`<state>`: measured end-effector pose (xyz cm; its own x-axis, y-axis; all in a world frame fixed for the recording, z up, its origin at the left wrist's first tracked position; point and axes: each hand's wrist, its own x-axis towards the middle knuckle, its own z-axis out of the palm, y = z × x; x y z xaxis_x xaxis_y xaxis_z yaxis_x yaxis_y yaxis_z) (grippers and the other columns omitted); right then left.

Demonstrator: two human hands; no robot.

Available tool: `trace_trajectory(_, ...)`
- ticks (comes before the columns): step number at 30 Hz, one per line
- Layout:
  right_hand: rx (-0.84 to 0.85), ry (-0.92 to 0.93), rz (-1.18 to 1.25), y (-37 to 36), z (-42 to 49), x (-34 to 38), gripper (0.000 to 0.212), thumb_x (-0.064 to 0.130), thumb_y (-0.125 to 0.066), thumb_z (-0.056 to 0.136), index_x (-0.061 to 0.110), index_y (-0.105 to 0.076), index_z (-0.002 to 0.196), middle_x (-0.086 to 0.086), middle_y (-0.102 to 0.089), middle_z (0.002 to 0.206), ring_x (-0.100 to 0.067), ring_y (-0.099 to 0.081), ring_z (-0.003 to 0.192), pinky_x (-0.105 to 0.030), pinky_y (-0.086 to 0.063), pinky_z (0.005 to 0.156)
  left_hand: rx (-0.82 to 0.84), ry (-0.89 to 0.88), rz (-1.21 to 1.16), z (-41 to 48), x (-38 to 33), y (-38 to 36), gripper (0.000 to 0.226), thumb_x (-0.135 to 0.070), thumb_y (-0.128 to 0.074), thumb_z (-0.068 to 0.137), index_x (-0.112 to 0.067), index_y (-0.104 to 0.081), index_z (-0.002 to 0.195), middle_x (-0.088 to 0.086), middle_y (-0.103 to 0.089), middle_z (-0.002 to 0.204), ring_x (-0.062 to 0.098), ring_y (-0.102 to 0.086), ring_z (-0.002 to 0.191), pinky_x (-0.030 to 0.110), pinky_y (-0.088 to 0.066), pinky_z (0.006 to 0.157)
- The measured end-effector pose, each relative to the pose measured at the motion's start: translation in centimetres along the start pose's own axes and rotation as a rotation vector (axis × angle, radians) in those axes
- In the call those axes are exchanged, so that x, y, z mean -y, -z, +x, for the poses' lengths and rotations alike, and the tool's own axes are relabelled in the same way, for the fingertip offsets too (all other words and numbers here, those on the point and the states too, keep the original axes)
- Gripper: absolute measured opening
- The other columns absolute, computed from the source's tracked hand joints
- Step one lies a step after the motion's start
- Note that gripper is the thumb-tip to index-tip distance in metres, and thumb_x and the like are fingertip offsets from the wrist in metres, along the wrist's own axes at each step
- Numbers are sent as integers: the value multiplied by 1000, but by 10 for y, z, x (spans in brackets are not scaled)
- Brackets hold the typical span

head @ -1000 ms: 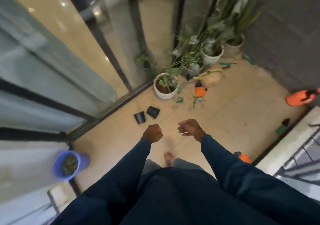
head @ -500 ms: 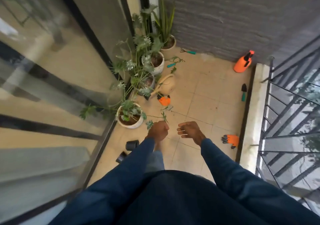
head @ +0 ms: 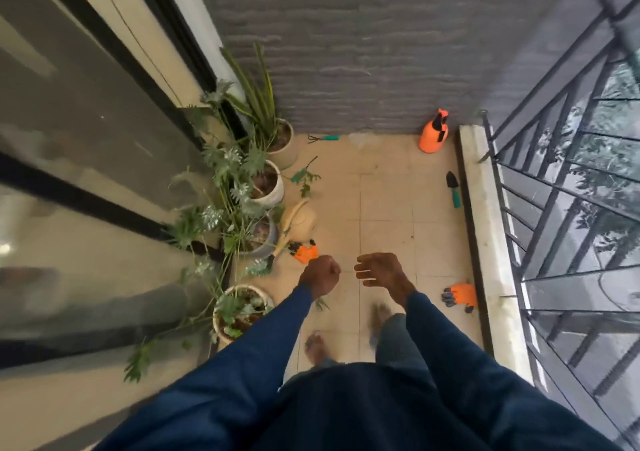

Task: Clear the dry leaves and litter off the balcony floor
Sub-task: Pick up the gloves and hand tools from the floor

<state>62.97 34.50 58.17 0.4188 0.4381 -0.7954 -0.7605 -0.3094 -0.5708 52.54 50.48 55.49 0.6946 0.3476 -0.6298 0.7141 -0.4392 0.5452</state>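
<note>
over the last second the person had walked along the balcony floor toward its far edge. the hands stayed apart: left hand fisted, nothing showing in it; right hand loosely spread. a leafy cutting lay uncollected beside the white pot at the floor's left edge.
</note>
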Motion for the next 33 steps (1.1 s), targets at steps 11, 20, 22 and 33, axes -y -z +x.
trace_trajectory(11, -57, 17, -48, 116, 95, 164, 15, 6, -55, 94, -3, -66, 96, -22, -66, 95, -31, -63, 77, -38, -50, 72, -8, 69, -159, 141, -142, 12, 19, -19, -51, 86, -27, -65, 76, 3, -73, 97, 34, -71, 95, 43, -59, 77)
trace_trajectory(20, -45, -9, -11, 156, 134, 225, 27, 14, -47, 97, -2, -69, 101, -17, -71, 90, -27, -68, 73, -36, -52, 71, -23, 97, -181, 205, -218, 22, 26, -1, -54, 86, -19, -71, 82, 9, -76, 100, 25, -72, 91, 29, -56, 65)
trace_trajectory(22, -67, -33, -29, 161, 145, 238, 29, 13, -46, 97, -4, -69, 104, -18, -72, 91, -28, -68, 74, -36, -52, 71, -17, 102, -162, 227, -229, 27, 21, -5, -57, 88, -19, -72, 83, 7, -77, 100, 25, -73, 94, 32, -60, 76)
trace_trajectory(33, -314, -60, -123, 223, 233, 316, 14, 0, -57, 97, -5, -70, 103, -23, -73, 99, -27, -69, 75, -34, -57, 65, 127, 64, -49, 375, -304, 48, 18, -26, -57, 89, -16, -72, 89, 3, -76, 92, 24, -74, 85, 36, -61, 73)
